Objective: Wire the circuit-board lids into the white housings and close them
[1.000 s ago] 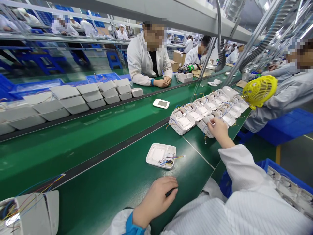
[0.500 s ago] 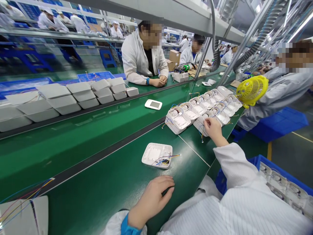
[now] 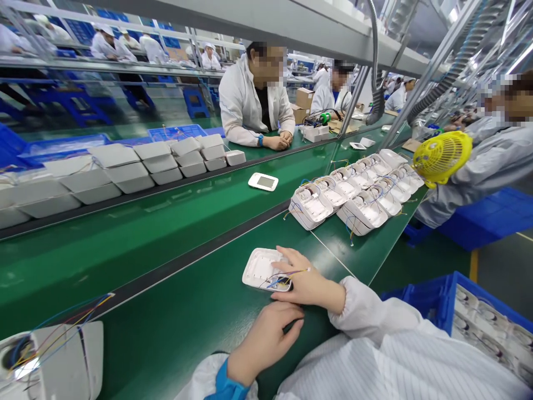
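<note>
A white plastic housing [image 3: 261,269] lies open side up on the green bench in front of me, with thin coloured wires and a small dark part at its right end. Over that end is my right hand [image 3: 310,283], its fingers spread and stretched across the housing's edge and wires; a firm grip does not show. My left hand [image 3: 268,333] rests on the bench just below, nothing in it, fingers loosely bent and thumb apart. Farther right, rows of similar white housings [image 3: 314,206] with wires stand stacked on the bench.
A green conveyor belt [image 3: 175,222] runs beyond the bench, carrying a white panel with a grey screen [image 3: 264,181]. Stacked white housings [image 3: 133,175] line its far side. A yellow fan [image 3: 443,157] stands right; a blue crate [image 3: 447,303] is beside me. A co-worker [image 3: 256,105] sits opposite.
My right hand has come from the stacked housings, back and left, to the single housing. My left hand stays on the bench. The view has turned slightly left.
</note>
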A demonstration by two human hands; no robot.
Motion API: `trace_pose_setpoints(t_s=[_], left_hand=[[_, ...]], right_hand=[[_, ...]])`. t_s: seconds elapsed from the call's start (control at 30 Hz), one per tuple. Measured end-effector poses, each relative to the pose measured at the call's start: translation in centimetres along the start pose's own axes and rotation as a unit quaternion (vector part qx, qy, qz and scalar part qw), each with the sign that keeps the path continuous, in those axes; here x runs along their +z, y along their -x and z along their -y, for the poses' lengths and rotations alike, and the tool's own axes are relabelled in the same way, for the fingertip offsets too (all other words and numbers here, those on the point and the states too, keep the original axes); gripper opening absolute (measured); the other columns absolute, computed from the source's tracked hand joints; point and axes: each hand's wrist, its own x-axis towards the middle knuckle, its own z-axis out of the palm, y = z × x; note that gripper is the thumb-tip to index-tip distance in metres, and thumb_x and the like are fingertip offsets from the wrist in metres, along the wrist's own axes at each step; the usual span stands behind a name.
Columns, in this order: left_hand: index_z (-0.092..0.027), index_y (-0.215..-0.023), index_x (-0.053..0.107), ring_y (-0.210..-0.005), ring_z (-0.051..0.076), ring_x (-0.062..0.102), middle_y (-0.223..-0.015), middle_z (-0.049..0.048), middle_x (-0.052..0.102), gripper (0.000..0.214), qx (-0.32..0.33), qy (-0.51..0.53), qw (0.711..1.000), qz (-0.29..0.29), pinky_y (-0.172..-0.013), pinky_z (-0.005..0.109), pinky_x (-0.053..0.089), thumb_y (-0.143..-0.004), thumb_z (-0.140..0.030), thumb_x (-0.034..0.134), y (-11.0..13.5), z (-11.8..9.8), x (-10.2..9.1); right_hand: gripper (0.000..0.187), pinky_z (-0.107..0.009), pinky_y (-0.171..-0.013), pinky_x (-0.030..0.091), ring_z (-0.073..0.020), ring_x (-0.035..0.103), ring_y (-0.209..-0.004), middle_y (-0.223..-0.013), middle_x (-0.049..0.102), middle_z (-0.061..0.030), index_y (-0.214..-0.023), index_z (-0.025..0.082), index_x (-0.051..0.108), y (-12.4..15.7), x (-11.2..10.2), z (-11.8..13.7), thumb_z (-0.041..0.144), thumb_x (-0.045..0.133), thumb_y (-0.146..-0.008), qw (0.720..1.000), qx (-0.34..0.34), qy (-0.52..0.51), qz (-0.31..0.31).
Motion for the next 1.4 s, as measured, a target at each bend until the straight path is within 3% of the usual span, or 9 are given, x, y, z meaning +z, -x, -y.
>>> trace_pose_setpoints(t_s=[0.2, 0.37, 0.47, 0.57, 0.77, 0.83, 0.97, 1.17, 1.4], left_hand=[[-0.019, -0.088, 0.065, -0.077, 0.017, 0.066, -0.085, 0.0033, 0.072, 0.016, 0.038, -0.023, 0.998, -0.033, -0.071, 0.028, 0.05, -0.088, -0.013, 0.051, 0.2, -0.1, 0.1], [-0.017, -0.077, 0.059, -0.06, 0.016, 0.059, -0.068, 0.0036, 0.066, 0.014, 0.149, -0.121, 0.968, -0.163, -0.06, 0.029, 0.045, -0.086, -0.012, 0.05, 1.0, -0.3, 0.2], [-0.017, -0.075, 0.057, -0.057, 0.016, 0.056, -0.065, 0.0034, 0.063, 0.012, 0.168, -0.157, 0.956, -0.182, -0.056, 0.029, 0.041, -0.084, -0.011, 0.052, 1.0, -0.4, 0.1], [-0.017, -0.073, 0.055, -0.055, 0.015, 0.054, -0.063, 0.0033, 0.061, 0.014, 0.164, -0.17, 0.956, -0.175, -0.053, 0.029, 0.039, -0.084, -0.011, 0.051, 0.8, -0.4, 0.0], [-0.017, -0.077, 0.058, -0.058, 0.016, 0.057, -0.065, 0.0042, 0.062, 0.014, 0.156, -0.175, 0.958, -0.165, -0.055, 0.028, 0.041, -0.086, -0.013, 0.048, 0.7, -0.6, -0.1], [-0.018, -0.075, 0.057, -0.057, 0.016, 0.056, -0.065, 0.0042, 0.062, 0.014, 0.155, -0.174, 0.958, -0.167, -0.054, 0.029, 0.041, -0.086, -0.012, 0.049, 0.8, -0.6, -0.1], [-0.018, -0.074, 0.056, -0.057, 0.016, 0.056, -0.065, 0.0045, 0.063, 0.014, 0.154, -0.167, 0.959, -0.171, -0.053, 0.029, 0.04, -0.085, -0.011, 0.05, 0.7, -0.6, -0.3], [-0.017, -0.082, 0.058, -0.059, 0.015, 0.056, -0.066, 0.0046, 0.064, 0.014, 0.177, -0.158, 0.951, -0.197, -0.056, 0.029, 0.043, -0.082, -0.006, 0.051, 0.6, -1.5, -0.7], [-0.02, -0.083, 0.063, -0.062, 0.016, 0.061, -0.071, 0.0045, 0.067, 0.016, 0.182, -0.199, 0.937, -0.222, -0.062, 0.028, 0.049, -0.08, -0.006, 0.055, 2.8, -0.9, -2.7]], right_hand=[[0.074, -0.048, -0.112, 0.033, -0.032, 0.035, -0.138, -0.153, 0.031, -0.0184, -0.13, 0.017, 0.058, -1.7, -0.3, -0.3, 0.04, 0.082, -0.064, 0.995, -0.029, -0.087, 0.04], [0.074, -0.038, -0.112, 0.035, -0.025, 0.031, -0.143, -0.156, 0.031, -0.0099, -0.14, 0.025, 0.05, -5.3, -2.4, -1.3, 0.032, 0.078, -0.072, 0.924, -0.147, -0.291, 0.202], [0.044, -0.035, -0.105, 0.043, -0.02, 0.047, -0.133, -0.147, 0.046, -0.0073, -0.133, 0.026, 0.056, -8.9, -1.4, -2.2, 0.026, 0.059, -0.089, 0.942, -0.068, -0.299, 0.137], [0.03, -0.034, -0.102, 0.046, -0.0187, 0.055, -0.124, -0.136, 0.056, -0.0085, -0.118, 0.022, 0.067, -14.0, 0.7, -3.3, 0.02, 0.054, -0.091, 0.986, 0.043, -0.158, 0.032], [0.039, -0.055, -0.117, 0.012, -0.0373, 0.011, -0.146, -0.158, 0.021, -0.0146, -0.121, 0.015, 0.067, -23.7, 2.3, -7.1, 0.038, 0.064, -0.089, 0.993, 0.114, -0.039, 0.014], [0.046, -0.063, -0.113, 0.009, -0.0423, 0.007, -0.145, -0.159, 0.02, -0.0156, -0.125, 0.016, 0.064, -25.2, 2.5, -8.5, 0.044, 0.063, -0.089, 0.99, 0.139, -0.015, 0.034], [0.046, -0.066, -0.11, 0.015, -0.0398, 0.013, -0.144, -0.157, 0.026, -0.0141, -0.135, 0.021, 0.055, -25.8, 3.4, -9.8, 0.044, 0.052, -0.095, 0.985, 0.166, 0.009, 0.048], [0.049, -0.049, -0.112, 0.027, -0.0281, 0.03, -0.138, -0.158, 0.028, -0.0074, -0.146, 0.021, 0.039, -24.7, 2.7, -8.9, 0.021, 0.04, -0.098, 0.984, 0.173, -0.023, -0.033], [0.041, -0.027, -0.106, 0.037, -0.017, 0.054, -0.118, -0.132, 0.06, -0.0079, -0.132, 0.012, 0.055, -20.1, 1.1, -6.4, 0.023, 0.034, -0.099, 0.969, 0.163, -0.141, -0.118]])
